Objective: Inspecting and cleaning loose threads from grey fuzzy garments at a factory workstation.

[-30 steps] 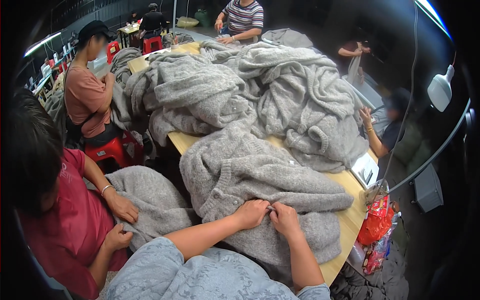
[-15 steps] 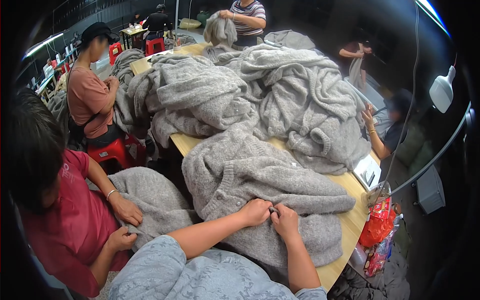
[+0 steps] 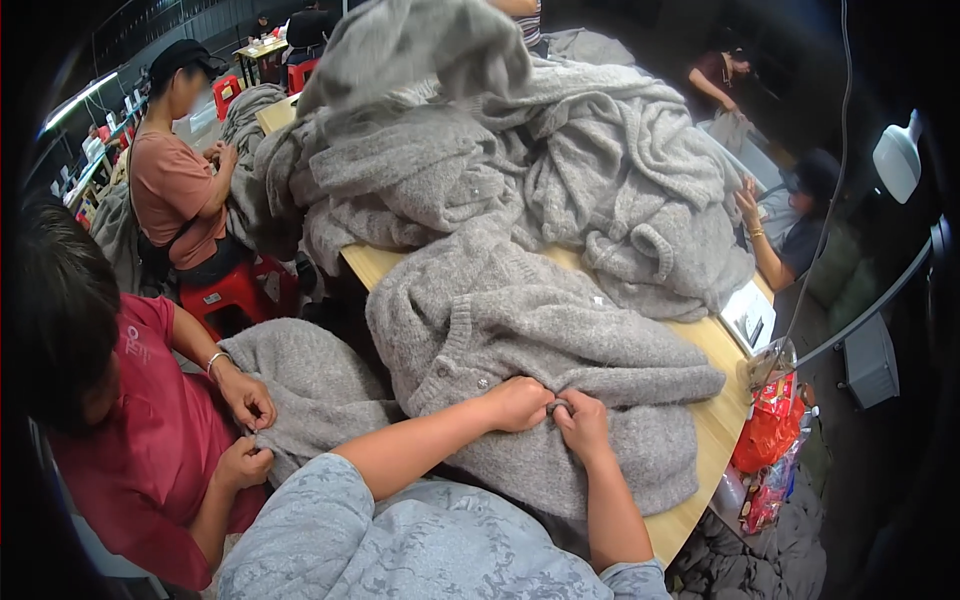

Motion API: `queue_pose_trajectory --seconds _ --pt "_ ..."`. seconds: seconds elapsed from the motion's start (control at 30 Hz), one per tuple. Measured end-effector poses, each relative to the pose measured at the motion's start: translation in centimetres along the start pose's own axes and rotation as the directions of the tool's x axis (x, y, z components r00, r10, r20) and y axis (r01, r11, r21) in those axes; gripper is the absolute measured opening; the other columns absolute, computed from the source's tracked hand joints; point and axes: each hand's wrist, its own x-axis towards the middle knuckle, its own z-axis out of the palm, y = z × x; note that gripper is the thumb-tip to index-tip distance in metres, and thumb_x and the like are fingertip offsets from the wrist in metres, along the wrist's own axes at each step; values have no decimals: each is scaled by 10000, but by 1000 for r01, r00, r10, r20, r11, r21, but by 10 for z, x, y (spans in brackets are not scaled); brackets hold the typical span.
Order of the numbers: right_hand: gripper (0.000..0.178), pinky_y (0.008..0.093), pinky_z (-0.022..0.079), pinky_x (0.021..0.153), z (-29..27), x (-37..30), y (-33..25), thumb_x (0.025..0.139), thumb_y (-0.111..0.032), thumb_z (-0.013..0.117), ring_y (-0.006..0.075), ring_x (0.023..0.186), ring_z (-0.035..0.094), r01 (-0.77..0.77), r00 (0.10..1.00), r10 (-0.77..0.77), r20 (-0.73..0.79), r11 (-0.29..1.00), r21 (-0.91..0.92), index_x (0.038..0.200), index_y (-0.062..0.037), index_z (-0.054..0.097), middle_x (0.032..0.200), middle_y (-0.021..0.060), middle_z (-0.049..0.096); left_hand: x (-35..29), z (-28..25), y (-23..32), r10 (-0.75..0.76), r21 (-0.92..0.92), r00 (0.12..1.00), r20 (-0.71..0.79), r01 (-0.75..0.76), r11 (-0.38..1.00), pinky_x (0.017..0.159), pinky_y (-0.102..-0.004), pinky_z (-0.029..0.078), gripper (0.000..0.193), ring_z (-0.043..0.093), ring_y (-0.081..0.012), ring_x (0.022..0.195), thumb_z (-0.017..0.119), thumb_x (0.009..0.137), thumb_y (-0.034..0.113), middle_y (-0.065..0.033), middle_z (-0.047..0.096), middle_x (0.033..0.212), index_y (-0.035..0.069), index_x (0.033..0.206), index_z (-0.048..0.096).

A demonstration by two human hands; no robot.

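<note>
A grey knitted cardigan [image 3: 560,330] lies on the table in front of me, its ribbed band and a few round buttons showing near its left part. My left hand [image 3: 518,404] is closed, its fingertips pinching the knit at the cardigan's front edge. Right beside it, my right hand [image 3: 583,425] also pinches that edge, thumb and fingers pressed together. The two hands nearly meet over a small dark spot in the knit. Whether a button sits between the fingertips is hidden.
Heaps of grey knitwear [image 3: 630,190] cover the pale wooden table [image 3: 715,345] beyond. At my left, a person in a red shirt [image 3: 160,400] handles another grey garment. Red bags [image 3: 775,430], a white notepad [image 3: 748,318] and a white lamp [image 3: 898,158] are on the right.
At the far side, a grey garment has swung up and spread in the air over the heap, blurred. My hands still pinch the cardigan's edge, barely shifted. The neighbour's hands have drawn together.
</note>
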Motion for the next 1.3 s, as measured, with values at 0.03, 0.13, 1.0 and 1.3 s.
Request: queue_pose_trajectory --seconds 0.03,0.13,1.0,1.3 --pt "157 336 472 582 -2 1 1 703 -73 582 268 613 602 -116 991 111 78 991 69 850 -36 622 710 155 610 0 -3 0 44 -23 996 78 -42 999 660 -479 463 113 580 -404 700 530 719 93 -231 586 688 -8 702 579" --pt "157 294 453 569 -6 10 6 726 -66 565 168 588 572 -139 984 121 131 981 133 866 -26 624 676 115 612 1 -8 1 -37 -152 996 82 49 987 612 -430 457 126 589 -351 641 551 735 110 -209 588 684 -8 741 594" --pt "116 212 437 718 -13 12 27 821 -50 615 83 778 559 -195 953 304 14 575 795 927 -16 584 841 15 608 -39 -52 14 229 310 815 -532 -63 948 715 -349 475 336 566 -238 747 679 751 105 -114 574 875 22 1046 541" --pt "858 439 321 1007 -16 2 -73 588 -223 794 375 1265 301 262 961 -237 141 945 -197 1313 -56 367 1370 224 297 -87 -89 40 -427 -550 900 -81 317 773 724 -266 464 291 606 -248 750 688 690 74 -120 620 822 3 951 581"
